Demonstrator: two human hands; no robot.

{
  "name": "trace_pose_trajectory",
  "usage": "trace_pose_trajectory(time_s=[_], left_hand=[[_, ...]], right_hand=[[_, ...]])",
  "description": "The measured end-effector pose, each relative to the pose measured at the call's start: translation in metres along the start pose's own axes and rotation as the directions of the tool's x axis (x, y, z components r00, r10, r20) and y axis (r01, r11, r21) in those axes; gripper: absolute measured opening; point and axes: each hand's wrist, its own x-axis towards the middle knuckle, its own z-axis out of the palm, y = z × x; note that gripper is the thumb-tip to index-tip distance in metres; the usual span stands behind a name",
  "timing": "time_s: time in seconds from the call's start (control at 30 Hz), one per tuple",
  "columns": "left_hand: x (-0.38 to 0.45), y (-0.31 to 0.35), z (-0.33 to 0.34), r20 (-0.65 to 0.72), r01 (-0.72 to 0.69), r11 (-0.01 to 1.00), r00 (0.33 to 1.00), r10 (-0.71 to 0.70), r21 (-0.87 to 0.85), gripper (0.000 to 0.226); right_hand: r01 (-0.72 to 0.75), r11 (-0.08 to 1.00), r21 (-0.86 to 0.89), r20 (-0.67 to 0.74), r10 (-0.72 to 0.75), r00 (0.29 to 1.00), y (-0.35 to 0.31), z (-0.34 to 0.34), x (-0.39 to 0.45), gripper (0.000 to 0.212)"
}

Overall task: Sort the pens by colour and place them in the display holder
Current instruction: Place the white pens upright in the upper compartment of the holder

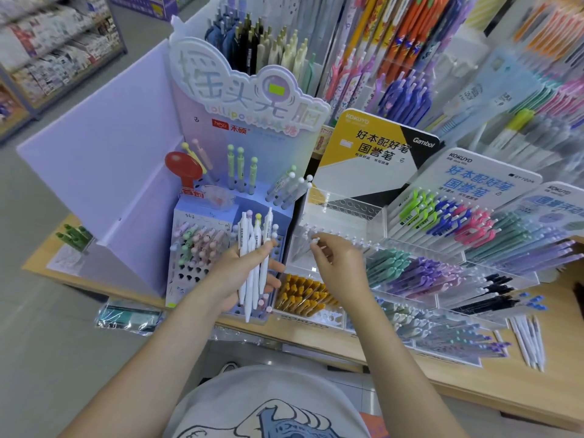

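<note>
Our left hand [240, 273] grips a bunch of white pens [254, 263] before the purple stand [202, 248]. Right of it, our right hand [338, 263] pinches one white pen [313, 243] over the clear holder [376, 216]; yellow pens [300, 295] sit below.

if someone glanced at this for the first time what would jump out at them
Most likely the left hand at centre, gripping a bunch of white pens in front of the lilac lollipop pen stand. Beside it the right hand pinches a small white pen tip at the clear acrylic display holder. To the right, that holder's rows of green, purple and pink pens catch the eye.
</note>
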Motion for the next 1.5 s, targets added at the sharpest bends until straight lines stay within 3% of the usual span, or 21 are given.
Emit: trace_pose_trajectory(time_s=[0.1, 0.23, 0.3, 0.4, 0.47, 0.57, 0.67, 0.8, 0.97, 1.17, 1.5], left_hand=[[-0.001, -0.002, 0.001, 0.007, -0.006, 1.0, 1.0, 0.006, 0.026, 0.032], [-0.002, -0.003, 0.001, 0.049, -0.041, 0.997, 0.998, 0.038, 0.062, 0.02], [-0.003, -0.002, 0.002, 0.064, -0.058, 0.992, 0.997, 0.051, 0.111, 0.02], [-0.005, -0.001, 0.006, 0.125, -0.068, 0.978, 0.991, 0.044, 0.196, 0.022], [-0.005, -0.001, 0.013, 0.203, -0.066, 0.966, 0.979, 0.014, 0.249, 0.029], [-0.003, -0.001, 0.02, 0.236, -0.012, 0.97, 0.97, -0.048, 0.245, 0.033], [0.002, -0.002, 0.017, 0.125, 0.042, 0.977, 0.99, -0.07, 0.211, 0.027], [0.012, -0.002, 0.013, 0.053, 0.048, 0.979, 0.997, -0.059, 0.2, 0.026], [0.019, 0.005, 0.019, 0.141, 0.049, 0.994, 0.989, -0.035, -0.098, 0.009], [0.017, 0.012, 0.019, 0.116, 0.067, 0.985, 0.992, -0.048, -0.162, 0.02], [0.022, 0.009, 0.022, 0.072, 0.03, 0.986, 0.997, -0.019, -0.163, 0.026]], right_hand=[[-0.025, 0.999, 0.029, 0.02, 0.024, 1.0, -0.006, 0.008, 0.0, 0.02], [-0.015, 1.0, 0.013, -0.002, 0.015, 1.0, -0.009, 0.012, 0.002, 0.013], [-0.074, 0.989, 0.125, -0.042, 0.08, 0.996, -0.017, 0.003, 0.001, 0.011], [-0.249, 0.834, 0.492, 0.096, 0.232, 0.968, -0.034, -0.015, 0.0, 0.012], [-0.297, 0.785, 0.543, 0.172, 0.242, 0.955, -0.036, -0.021, 0.0, 0.014], [-0.313, 0.744, 0.59, 0.13, 0.295, 0.947, -0.03, -0.026, 0.0, 0.018], [-0.295, 0.598, 0.745, 0.016, 0.427, 0.904, -0.015, -0.038, 0.0, 0.017], [-0.236, 0.705, 0.669, -0.156, 0.444, 0.882, 0.006, -0.051, 0.001, 0.012], [-0.194, 0.873, 0.447, -0.164, 0.293, 0.942, 0.019, -0.032, 0.003, 0.014], [-0.122, 0.946, 0.302, -0.172, 0.18, 0.968, 0.023, -0.012, 0.009, 0.018], [-0.066, 0.976, 0.206, -0.147, 0.097, 0.984, 0.024, -0.01, 0.017, 0.022]])
